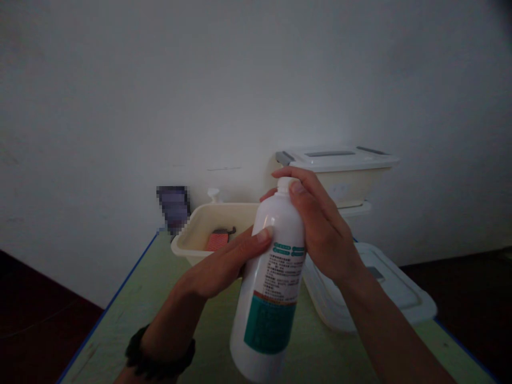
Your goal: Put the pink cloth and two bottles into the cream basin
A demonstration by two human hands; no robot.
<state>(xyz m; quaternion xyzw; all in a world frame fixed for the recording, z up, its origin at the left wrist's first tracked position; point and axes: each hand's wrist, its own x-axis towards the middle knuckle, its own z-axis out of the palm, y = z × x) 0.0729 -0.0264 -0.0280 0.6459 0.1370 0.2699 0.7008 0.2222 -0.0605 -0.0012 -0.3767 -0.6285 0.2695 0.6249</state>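
Holding a white bottle [280,218] nearest the camera, tilted, with base toward the wearer and top leaning away. Clasping its upper side with the left hand [224,266], thumb flat on the front; pinching the white cap [286,185] with the right hand [324,229], just above and to the right of the left. Beyond the left hand, seeing an open cream tub [200,224] with a red item [218,241] inside; beyond the right hand, a lidded box [340,184]; beneath the right forearm, a loose lid [404,290] lying flat on the green table [120,309]. For a sound hold, best to brace the bottle firmly with the left palm without squeezing hard, line up the right wrist with the cap, and avoid further tilt. Hidden from view: left fingers behind the bottle, part of the tub. Cut off or unclear: forearms at the lower edge, small print on the label [280,277], a pixelated dark object [175,208] left of the tub. Impossible to tell: cap loose or tight.
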